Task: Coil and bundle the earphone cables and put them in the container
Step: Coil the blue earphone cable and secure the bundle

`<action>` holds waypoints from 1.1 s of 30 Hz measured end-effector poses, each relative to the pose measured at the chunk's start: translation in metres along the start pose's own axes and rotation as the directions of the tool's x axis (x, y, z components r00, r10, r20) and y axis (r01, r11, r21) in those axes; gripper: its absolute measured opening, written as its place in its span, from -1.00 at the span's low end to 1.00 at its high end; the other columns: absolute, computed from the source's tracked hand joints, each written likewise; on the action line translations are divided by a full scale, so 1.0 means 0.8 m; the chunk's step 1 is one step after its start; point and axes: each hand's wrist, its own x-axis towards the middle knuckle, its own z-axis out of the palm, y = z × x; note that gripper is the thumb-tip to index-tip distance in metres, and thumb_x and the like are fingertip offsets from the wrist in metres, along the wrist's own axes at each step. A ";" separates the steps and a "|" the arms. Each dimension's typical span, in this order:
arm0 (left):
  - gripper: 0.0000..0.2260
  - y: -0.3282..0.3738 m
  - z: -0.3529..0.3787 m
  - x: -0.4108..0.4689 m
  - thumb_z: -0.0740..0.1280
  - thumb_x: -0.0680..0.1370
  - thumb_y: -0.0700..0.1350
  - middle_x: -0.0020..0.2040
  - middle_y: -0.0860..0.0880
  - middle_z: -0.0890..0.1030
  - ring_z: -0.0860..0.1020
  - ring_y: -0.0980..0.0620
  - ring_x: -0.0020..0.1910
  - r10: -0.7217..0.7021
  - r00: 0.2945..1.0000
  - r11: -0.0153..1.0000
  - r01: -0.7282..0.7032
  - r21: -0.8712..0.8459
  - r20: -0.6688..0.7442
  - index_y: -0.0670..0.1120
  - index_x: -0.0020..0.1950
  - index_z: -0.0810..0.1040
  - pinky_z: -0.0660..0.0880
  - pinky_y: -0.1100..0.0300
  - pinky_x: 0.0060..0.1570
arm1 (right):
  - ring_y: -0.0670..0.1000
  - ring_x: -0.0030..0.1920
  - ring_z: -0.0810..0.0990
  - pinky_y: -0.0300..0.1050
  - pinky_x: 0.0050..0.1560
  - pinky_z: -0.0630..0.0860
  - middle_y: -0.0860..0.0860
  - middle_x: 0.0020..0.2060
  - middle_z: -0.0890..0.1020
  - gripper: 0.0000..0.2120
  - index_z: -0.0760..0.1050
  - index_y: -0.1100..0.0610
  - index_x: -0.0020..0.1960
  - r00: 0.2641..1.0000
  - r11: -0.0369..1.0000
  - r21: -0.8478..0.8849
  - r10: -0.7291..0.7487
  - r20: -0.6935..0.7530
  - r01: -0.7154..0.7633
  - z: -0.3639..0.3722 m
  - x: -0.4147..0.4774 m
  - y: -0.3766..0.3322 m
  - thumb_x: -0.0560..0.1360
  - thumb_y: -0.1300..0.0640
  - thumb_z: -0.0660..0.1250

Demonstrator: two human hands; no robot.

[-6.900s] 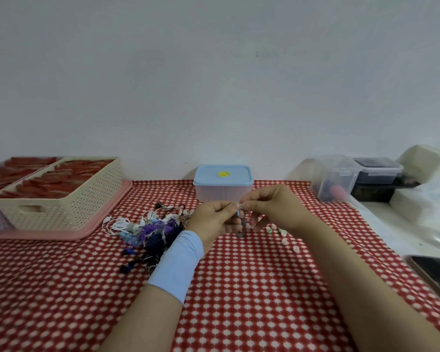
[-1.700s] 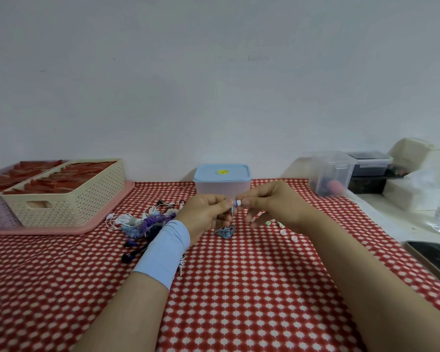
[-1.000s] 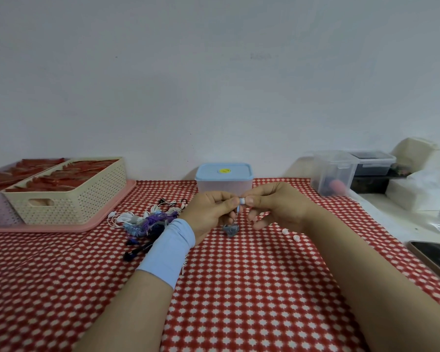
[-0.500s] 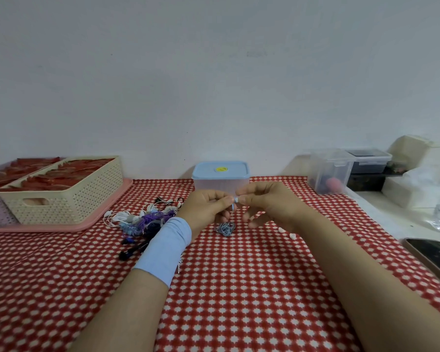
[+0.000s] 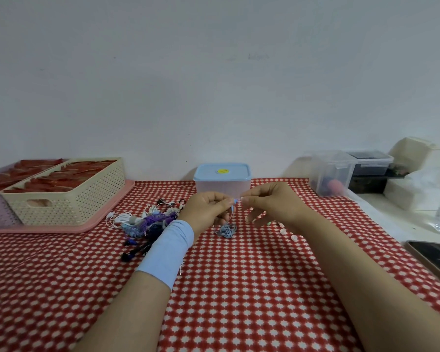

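My left hand [image 5: 206,212] and my right hand [image 5: 272,204] meet above the red checked tablecloth [image 5: 239,288]. Both pinch the small blue earbud end of a light blue earphone cable [image 5: 226,229], whose bunched coil hangs down and touches the cloth below my left hand. A tangle of white, purple and dark earphone cables [image 5: 148,221] lies to the left of my left wrist. The container with a blue lid [image 5: 222,180] stands shut behind my hands, by the wall.
A cream basket [image 5: 66,193] of red items sits on a pink tray at the left. Small pale ear tips [image 5: 287,232] lie under my right wrist. Clear plastic boxes [image 5: 333,174] stand at the back right, a phone [image 5: 434,257] at the right edge.
My hands stay together at the earbud, with only small shifts. The blue coil hangs at about the same place below them.
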 end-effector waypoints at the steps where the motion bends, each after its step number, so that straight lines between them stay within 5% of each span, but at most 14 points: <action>1: -0.91 0.000 -0.001 0.000 0.39 0.57 -0.20 -0.29 -0.04 0.65 0.57 0.11 -0.37 0.013 1.000 0.999 -0.012 0.035 -0.025 -0.18 0.02 0.66 0.52 0.29 -0.35 | 0.05 -0.29 0.71 -0.04 -0.28 0.67 0.13 -0.22 0.73 -0.96 0.70 0.20 -0.06 0.999 0.997 -0.074 -0.001 -0.035 -0.002 -0.003 0.003 0.004 0.52 0.23 0.47; 6: -0.94 -0.002 -0.005 0.003 0.43 0.54 -0.14 -0.22 0.03 0.68 0.53 0.20 -0.43 0.078 0.994 0.972 -0.059 0.226 -0.080 -0.09 -0.01 0.66 0.48 0.33 -0.36 | -0.13 -0.10 0.65 -0.09 0.07 0.63 -0.12 -0.11 0.71 -0.86 0.71 -0.04 -0.04 0.999 0.726 -0.687 0.008 -0.041 -0.034 -0.019 0.015 0.021 0.48 0.18 0.47; 12: -0.97 -0.007 -0.006 0.006 0.44 0.52 -0.06 -0.11 0.06 0.68 0.62 0.13 -0.15 0.127 0.989 0.933 -0.094 0.349 -0.072 0.06 -0.09 0.63 0.58 0.16 -0.06 | -0.09 0.05 0.62 -0.10 0.16 0.56 -0.12 0.07 0.70 -0.76 0.70 -0.10 0.10 0.997 0.670 -0.742 -0.063 -0.033 0.018 -0.003 0.019 0.018 0.53 0.16 0.37; 17: -0.95 -0.005 -0.009 0.005 0.41 0.55 -0.09 -0.18 0.06 0.68 0.54 0.20 -0.44 0.129 0.988 0.942 -0.095 0.323 -0.086 0.01 0.00 0.64 0.49 0.34 -0.33 | -0.10 0.04 0.60 -0.10 0.06 0.56 -0.20 0.04 0.68 -0.86 0.70 -0.18 0.04 0.995 0.492 -0.865 -0.069 0.076 0.101 0.014 0.028 0.020 0.51 -0.06 0.44; 24: -0.92 -0.002 -0.009 0.003 0.42 0.55 -0.11 -0.42 0.16 0.60 0.49 0.18 -0.49 0.119 0.987 0.968 -0.092 0.233 -0.105 -0.05 0.02 0.68 0.40 0.41 -0.46 | -0.13 -0.01 0.62 -0.09 0.07 0.59 -0.21 -0.05 0.70 -0.89 0.71 -0.13 0.01 0.993 0.533 -0.839 -0.086 0.076 0.110 0.012 0.028 0.017 0.50 0.02 0.46; 30: -0.93 0.003 -0.009 -0.001 0.41 0.56 -0.11 -0.26 0.11 0.67 0.56 0.17 -0.38 0.127 0.986 0.983 -0.110 0.149 -0.107 -0.01 0.00 0.68 0.49 0.31 -0.36 | -0.12 0.00 0.62 -0.07 0.14 0.58 -0.19 -0.02 0.70 -0.85 0.71 -0.10 0.05 0.993 0.546 -0.829 -0.040 0.115 0.118 0.006 0.028 0.020 0.50 0.07 0.47; 33: -0.92 0.004 -0.011 0.000 0.40 0.56 -0.13 -0.21 0.06 0.69 0.58 0.16 -0.31 0.179 0.975 0.980 -0.165 0.114 -0.130 -0.05 0.01 0.69 0.52 0.35 -0.26 | -0.14 -0.05 0.58 -0.13 0.08 0.53 -0.17 -0.04 0.67 -0.86 0.67 -0.04 0.09 0.991 0.651 -0.749 -0.120 0.060 0.124 0.004 0.027 0.025 0.58 0.06 0.38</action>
